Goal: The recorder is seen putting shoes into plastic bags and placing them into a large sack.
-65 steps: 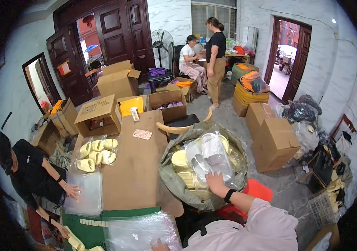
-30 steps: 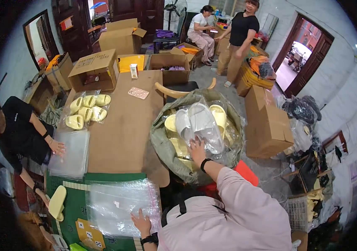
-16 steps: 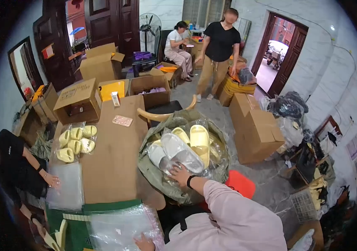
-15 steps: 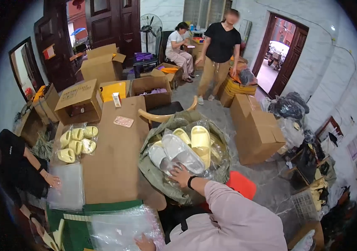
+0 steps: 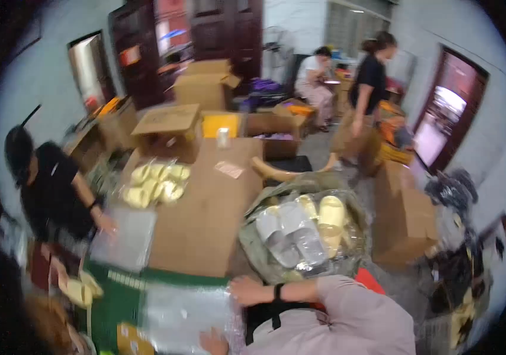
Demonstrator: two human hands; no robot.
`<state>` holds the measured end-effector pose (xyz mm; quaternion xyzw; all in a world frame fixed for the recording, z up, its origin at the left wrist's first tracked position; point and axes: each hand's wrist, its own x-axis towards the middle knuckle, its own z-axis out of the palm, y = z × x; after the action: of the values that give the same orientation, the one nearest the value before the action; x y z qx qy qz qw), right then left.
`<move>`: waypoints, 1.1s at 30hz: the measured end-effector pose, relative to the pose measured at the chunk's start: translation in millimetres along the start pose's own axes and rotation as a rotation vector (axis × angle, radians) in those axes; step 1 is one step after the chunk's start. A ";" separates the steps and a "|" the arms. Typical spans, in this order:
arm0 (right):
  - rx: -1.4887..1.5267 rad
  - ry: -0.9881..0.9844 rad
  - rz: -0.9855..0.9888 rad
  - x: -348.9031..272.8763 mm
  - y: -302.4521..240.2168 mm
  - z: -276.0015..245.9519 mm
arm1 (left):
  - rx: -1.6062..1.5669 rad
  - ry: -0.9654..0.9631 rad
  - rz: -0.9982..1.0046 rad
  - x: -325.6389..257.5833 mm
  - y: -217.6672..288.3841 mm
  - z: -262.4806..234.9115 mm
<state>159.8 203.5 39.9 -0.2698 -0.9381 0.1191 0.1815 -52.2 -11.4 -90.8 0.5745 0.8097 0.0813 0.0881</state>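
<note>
Near the lower edge, my left hand (image 5: 214, 341) lies on a stack of clear plastic bags (image 5: 185, 313), its fingers stretched out over the film. Beside the upper right corner of that stack is my right hand (image 5: 247, 291), with a black band at the wrist; blur smears its fingers, and nothing shows in it. To its right stands a large greenish sack (image 5: 256, 245) with its mouth rolled back. In the sack are bagged slippers: a grey pair (image 5: 293, 228) on top and yellow ones (image 5: 331, 216) beside it.
The table (image 5: 196, 219) bears bagged yellow slippers (image 5: 155, 182), a phone (image 5: 229, 170) and a carton (image 5: 167, 127). A co-worker's hand (image 5: 106, 225) touches another bag stack (image 5: 124, 239) at left. Further cartons (image 5: 404, 222) stand right of the sack. Another person stands beyond.
My right hand has left the grey slippers in the sack and come back to the bag stack. The view has swung left. The standing person has turned to the right.
</note>
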 end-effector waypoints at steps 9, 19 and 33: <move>0.263 -0.642 -0.098 -26.2 -22.4 141.4 | 0.161 -0.206 0.029 -4.8 13.9 19.7; -0.003 -0.594 -0.035 -19.8 -59.9 113.4 | -0.104 0.039 -0.248 -19.9 -15.4 -4.2; 0.076 -0.516 0.116 -12.3 -62.2 128.3 | -0.269 0.129 -0.629 -46.3 -38.9 11.6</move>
<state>88.7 129.3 -59.7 -0.2767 -0.9312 0.2295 -0.0606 -70.1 -67.5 -108.8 0.2738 0.9330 0.1925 0.1322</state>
